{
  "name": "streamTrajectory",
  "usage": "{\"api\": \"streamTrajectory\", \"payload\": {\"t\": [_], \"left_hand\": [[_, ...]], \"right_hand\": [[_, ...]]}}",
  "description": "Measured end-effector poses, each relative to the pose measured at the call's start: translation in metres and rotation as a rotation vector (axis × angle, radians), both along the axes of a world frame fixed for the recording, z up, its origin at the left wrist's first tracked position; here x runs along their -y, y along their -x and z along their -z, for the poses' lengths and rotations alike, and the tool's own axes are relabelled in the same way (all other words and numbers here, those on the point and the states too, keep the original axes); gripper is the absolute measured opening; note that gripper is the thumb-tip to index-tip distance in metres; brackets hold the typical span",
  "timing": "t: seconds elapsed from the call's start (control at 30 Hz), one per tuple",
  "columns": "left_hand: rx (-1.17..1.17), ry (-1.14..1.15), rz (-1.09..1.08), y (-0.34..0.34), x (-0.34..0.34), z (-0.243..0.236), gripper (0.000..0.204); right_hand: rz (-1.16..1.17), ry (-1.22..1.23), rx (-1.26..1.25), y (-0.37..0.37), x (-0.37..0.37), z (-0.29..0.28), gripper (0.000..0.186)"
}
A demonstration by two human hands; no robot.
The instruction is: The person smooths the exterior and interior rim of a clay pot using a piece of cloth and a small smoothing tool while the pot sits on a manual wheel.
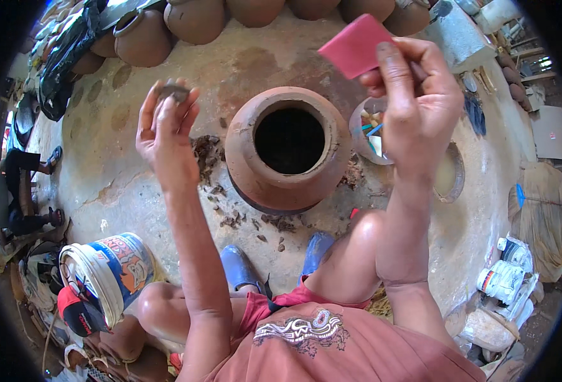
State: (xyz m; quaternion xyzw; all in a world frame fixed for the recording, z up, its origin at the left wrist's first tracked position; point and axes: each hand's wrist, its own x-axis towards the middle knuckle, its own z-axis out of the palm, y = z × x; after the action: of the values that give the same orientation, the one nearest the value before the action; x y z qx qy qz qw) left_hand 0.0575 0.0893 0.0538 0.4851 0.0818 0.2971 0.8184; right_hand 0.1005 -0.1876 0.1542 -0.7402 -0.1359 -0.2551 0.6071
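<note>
Gripping a small grey-brown lump point(176, 93) at its fingertips, the left hand point(171, 135) is half closed, its fingers bent upward and the thumb pressed against the piece (what the lump is made of, I cannot tell for sure). The right hand point(416, 95), raised and well apart from the left, pinches a flat pinkish-red square point(356, 48) between the thumb and bent fingers; the square juts out toward the upper left of that hand, tilted, with most of its face uncovered. Neither of the two hands touches the round brown pot point(284, 186), which stands upright on the floor point(125, 210) between them, its wide dark mouth facing up. Brown scraps point(204, 156) lie on the floor near the pot, just below and to the right of the left hand. Partly hidden behind the right hand, a pale round tub point(359, 141) holds small coloured items. Beyond both hands, further round pots point(195, 19) line the far edge of the floor.
</note>
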Motion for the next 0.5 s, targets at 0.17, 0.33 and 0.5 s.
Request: {"api": "streamTrajectory", "payload": {"t": [0.17, 0.33, 0.5], "left_hand": [[-0.337, 0.08, -0.204, 0.019, -0.051, 0.084, 0.045], [-0.427, 0.131, -0.215, 0.025, -0.058, 0.134, 0.043], [-0.438, 0.188, -0.189, 0.039, -0.056, 0.143, 0.056]], "right_hand": [[0.131, -0.021, -0.077, -0.006, 0.033, -0.006, 0.014], [0.139, 0.018, -0.124, -0.003, 0.059, -0.001, 0.015], [0.201, 0.136, -0.195, 0.005, 0.101, 0.014, 0.015]]}}
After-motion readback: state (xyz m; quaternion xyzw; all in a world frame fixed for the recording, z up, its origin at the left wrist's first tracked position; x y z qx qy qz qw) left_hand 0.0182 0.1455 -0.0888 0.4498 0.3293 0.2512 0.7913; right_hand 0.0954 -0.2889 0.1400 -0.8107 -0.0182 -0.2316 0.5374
